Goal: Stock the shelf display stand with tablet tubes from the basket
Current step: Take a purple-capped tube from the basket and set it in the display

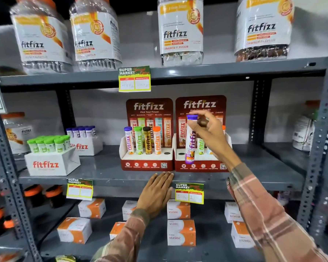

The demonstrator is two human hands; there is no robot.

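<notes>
Two red fitfizz display stands sit side by side on the middle shelf. The left stand (147,164) holds several upright tubes, with one empty hole at its right end. My right hand (206,131) grips a purple-capped tube (190,140) near its top, upright in front of the right stand (201,165), its bottom hanging just right of that stand's empty leftmost hole. Green and other tubes stand behind my hand, partly hidden. My left hand (156,191) lies flat, fingers together, against the shelf's front edge below the left stand. No basket is in view.
White fitfizz boxes with green-capped tubes (49,143) and purple-capped tubes (81,131) stand at the shelf's left. Large fitfizz jars (180,31) fill the top shelf. Orange-white vizinc boxes (180,232) lie on the lower shelf. Yellow price tags (134,79) hang from shelf edges.
</notes>
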